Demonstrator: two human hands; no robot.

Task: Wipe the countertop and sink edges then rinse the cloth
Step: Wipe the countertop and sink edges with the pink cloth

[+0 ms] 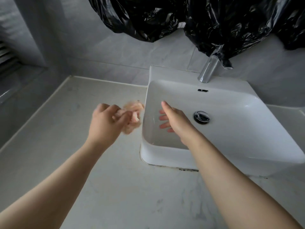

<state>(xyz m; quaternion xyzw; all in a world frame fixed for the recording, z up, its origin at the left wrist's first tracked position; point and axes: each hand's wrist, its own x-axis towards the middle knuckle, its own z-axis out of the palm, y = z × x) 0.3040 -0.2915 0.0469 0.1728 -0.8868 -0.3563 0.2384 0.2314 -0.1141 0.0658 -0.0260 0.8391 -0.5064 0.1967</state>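
Beside the sink [165, 156], left fingers [122, 115] pinch cloth [134, 105]; right fingers [165, 106] spread; bag [231, 22] drapes faucet [208, 70].

- Sink [247, 146]: glossy white ceramic, smooth.
- Faucet [208, 70] and drain [201, 116]: shiny polished metal.
- Table [115, 187]: pale marbled stone look, smooth, mostly matt.
- Cloth [133, 116]: fuzzy pinkish fabric, blurred.
- Bags [214, 22]: crinkled glossy black plastic.
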